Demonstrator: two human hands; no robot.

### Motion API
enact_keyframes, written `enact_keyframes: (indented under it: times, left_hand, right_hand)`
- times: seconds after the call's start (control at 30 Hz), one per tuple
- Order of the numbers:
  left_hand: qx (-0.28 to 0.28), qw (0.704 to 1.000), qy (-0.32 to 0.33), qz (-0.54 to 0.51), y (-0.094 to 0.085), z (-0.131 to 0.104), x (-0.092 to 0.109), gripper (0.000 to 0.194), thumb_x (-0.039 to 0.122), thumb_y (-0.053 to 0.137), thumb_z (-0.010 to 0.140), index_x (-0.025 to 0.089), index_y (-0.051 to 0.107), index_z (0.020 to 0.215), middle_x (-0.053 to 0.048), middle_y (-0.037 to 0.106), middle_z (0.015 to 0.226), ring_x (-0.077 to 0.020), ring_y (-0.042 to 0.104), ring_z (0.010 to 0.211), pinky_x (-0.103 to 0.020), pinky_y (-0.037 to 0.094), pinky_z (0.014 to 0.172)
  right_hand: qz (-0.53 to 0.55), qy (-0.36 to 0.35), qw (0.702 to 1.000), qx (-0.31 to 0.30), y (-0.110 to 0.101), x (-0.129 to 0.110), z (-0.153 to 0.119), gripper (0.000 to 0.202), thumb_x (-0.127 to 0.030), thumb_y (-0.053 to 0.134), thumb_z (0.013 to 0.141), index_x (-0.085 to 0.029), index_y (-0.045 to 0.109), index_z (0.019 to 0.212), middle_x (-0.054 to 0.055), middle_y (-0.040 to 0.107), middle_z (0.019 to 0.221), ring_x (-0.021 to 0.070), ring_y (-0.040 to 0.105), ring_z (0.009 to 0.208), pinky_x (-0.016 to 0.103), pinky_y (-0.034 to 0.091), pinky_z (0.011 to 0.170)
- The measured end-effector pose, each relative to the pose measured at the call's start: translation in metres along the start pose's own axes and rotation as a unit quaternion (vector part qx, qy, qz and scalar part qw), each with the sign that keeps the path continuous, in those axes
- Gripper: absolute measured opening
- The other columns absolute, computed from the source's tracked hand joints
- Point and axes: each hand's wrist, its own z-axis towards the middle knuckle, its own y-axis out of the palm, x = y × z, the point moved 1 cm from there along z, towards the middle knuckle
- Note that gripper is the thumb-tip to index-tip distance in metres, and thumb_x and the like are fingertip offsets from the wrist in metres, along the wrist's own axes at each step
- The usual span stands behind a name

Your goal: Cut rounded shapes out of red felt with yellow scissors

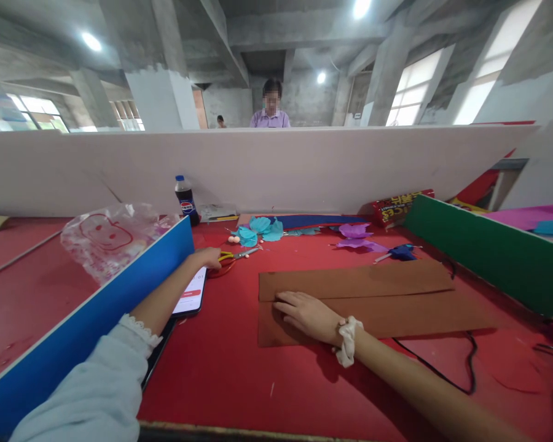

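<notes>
At the left, my left hand (209,258) reaches past a phone (192,294) with a lit screen. Its fingers are closed at the yellow handle of a pair of scissors (239,254), whose blades point right; part of the grip is hidden. My right hand (306,314), with a white scrunchie (348,341) at the wrist, lies flat with fingers stretched out on brown paper (396,310). This paper is a long sheet with a strip lying along its far side, a dark line running between them.
Teal paper flowers (260,228), a purple paper flower (356,236) and a cola bottle (187,199) stand toward the back. A blue board (120,288) and green board (483,255) flank the red table (239,380). A black cord (461,387) lies at right. Beyond the white partition (276,166) is a person.
</notes>
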Motion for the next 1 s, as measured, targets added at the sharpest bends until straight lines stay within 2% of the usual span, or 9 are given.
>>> enact_keyframes:
  times: [0.2,0.33,0.4,0.43,0.53,0.63,0.77,0.87,1.0]
  left_hand:
    - [0.008,1.000,0.011,-0.009,-0.002,-0.011,0.001,0.036,0.026,0.057,0.055,0.017,0.058,0.090,-0.009,0.063,0.089,-0.0204,0.056,0.076,-0.024,0.039,0.061]
    - [0.023,0.998,0.039,-0.031,-0.007,-0.023,0.000,0.029,0.030,0.050,0.067,0.018,0.059,0.091,-0.007,0.063,0.090,-0.0180,0.056,0.078,-0.023,0.039,0.065]
    - [0.061,0.995,0.056,-0.048,-0.008,-0.040,0.006,0.032,0.033,0.042,0.074,0.020,0.057,0.098,-0.007,0.060,0.100,-0.0180,0.054,0.087,-0.023,0.038,0.071]
    - [0.100,0.988,0.088,-0.071,-0.009,-0.052,0.011,0.031,0.033,0.040,0.075,0.020,0.057,0.098,-0.007,0.059,0.101,-0.0184,0.053,0.089,-0.024,0.037,0.074]
    - [0.087,0.977,0.159,-0.108,-0.003,-0.096,0.028,0.027,0.033,0.041,0.075,0.022,0.059,0.093,-0.005,0.062,0.095,-0.0177,0.055,0.085,-0.024,0.036,0.070]
    - [0.104,0.983,0.115,-0.094,0.004,-0.144,0.036,0.029,0.037,0.034,0.078,0.022,0.058,0.086,-0.005,0.063,0.083,-0.0179,0.056,0.073,-0.025,0.035,0.060]
    - [0.025,0.997,0.032,-0.061,0.016,-0.192,0.028,0.023,0.042,0.053,0.064,0.021,0.056,0.072,-0.007,0.063,0.075,-0.0196,0.056,0.065,-0.025,0.033,0.054]
    - [-0.014,0.999,-0.002,-0.034,0.025,-0.207,0.019,0.028,0.040,0.061,0.055,0.022,0.056,0.075,-0.007,0.063,0.078,-0.0225,0.057,0.069,-0.026,0.034,0.053]
    - [-0.007,1.000,0.020,-0.019,0.035,-0.200,0.020,0.035,0.045,0.060,0.057,0.023,0.053,0.084,-0.006,0.062,0.083,-0.0234,0.058,0.075,-0.027,0.037,0.058]
  right_hand:
    - [0.044,0.020,0.998,-0.036,0.006,0.003,-0.007,0.046,-0.038,0.030,0.086,-0.024,0.030,0.130,0.009,0.026,0.138,0.0201,0.024,0.125,0.039,0.024,0.100]
    - [0.040,0.032,0.997,-0.064,0.007,0.001,-0.009,0.052,-0.045,0.025,0.086,-0.026,0.019,0.134,0.007,0.018,0.141,0.0203,0.017,0.128,0.041,0.017,0.102]
    - [0.027,0.039,0.997,-0.062,0.007,-0.001,-0.010,0.051,-0.045,0.024,0.086,-0.028,0.017,0.134,0.006,0.018,0.141,0.0204,0.014,0.129,0.043,0.013,0.102]
    - [0.021,0.041,0.997,-0.059,0.007,-0.003,-0.011,0.051,-0.044,0.023,0.086,-0.028,0.017,0.134,0.006,0.018,0.141,0.0209,0.012,0.129,0.045,0.010,0.102]
    - [0.016,0.048,0.997,-0.057,0.006,-0.005,-0.011,0.051,-0.044,0.025,0.086,-0.028,0.018,0.134,0.006,0.018,0.141,0.0227,0.011,0.129,0.048,0.008,0.102]
    - [0.029,0.051,0.996,-0.069,0.007,-0.004,-0.010,0.052,-0.046,0.025,0.085,-0.029,0.017,0.134,0.005,0.017,0.141,0.0228,0.013,0.129,0.047,0.012,0.101]
    - [0.032,0.051,0.995,-0.077,0.008,-0.002,-0.010,0.052,-0.047,0.024,0.085,-0.030,0.016,0.134,0.005,0.015,0.141,0.0227,0.014,0.129,0.047,0.013,0.101]
    - [0.037,0.054,0.995,-0.079,0.009,-0.002,-0.010,0.052,-0.048,0.024,0.085,-0.031,0.016,0.134,0.004,0.015,0.141,0.0225,0.014,0.129,0.046,0.012,0.102]
    - [0.046,0.057,0.993,-0.089,0.007,-0.003,-0.010,0.053,-0.048,0.023,0.085,-0.030,0.015,0.134,0.004,0.013,0.142,0.0211,0.012,0.129,0.045,0.009,0.102]
